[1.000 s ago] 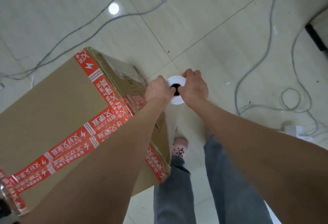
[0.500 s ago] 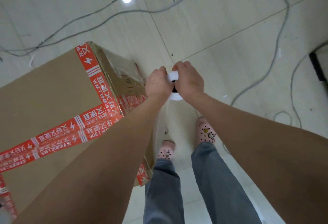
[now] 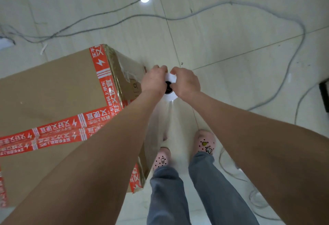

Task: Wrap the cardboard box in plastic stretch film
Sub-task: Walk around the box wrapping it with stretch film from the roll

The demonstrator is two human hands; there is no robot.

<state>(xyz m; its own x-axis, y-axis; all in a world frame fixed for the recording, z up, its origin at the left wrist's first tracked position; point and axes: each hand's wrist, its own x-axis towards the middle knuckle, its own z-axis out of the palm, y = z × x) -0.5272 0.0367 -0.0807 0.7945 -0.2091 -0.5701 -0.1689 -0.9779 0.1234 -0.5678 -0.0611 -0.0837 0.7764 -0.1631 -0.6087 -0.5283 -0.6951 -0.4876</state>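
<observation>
A tall cardboard box (image 3: 53,93) with red printed tape stands on the floor at the left. Clear film clings to its right side face. Just right of the box's top corner, a roll of plastic stretch film (image 3: 170,96) stands upright, seen from its white top end with a dark core hole. My left hand (image 3: 154,80) grips the roll's top from the left. From the right, my right hand (image 3: 186,82) grips the same end. A sheet of clear film (image 3: 160,126) hangs below the roll, beside the box.
Grey cables (image 3: 267,28) trail across the pale tiled floor (image 3: 231,55) behind and to the right. My feet in pink clogs (image 3: 204,142) stand just right of the box. A dark object (image 3: 324,94) sits at the right edge.
Both hands have kept their grip on the roll's top. The view has shifted, so the box lies further left and both feet now show below the roll.
</observation>
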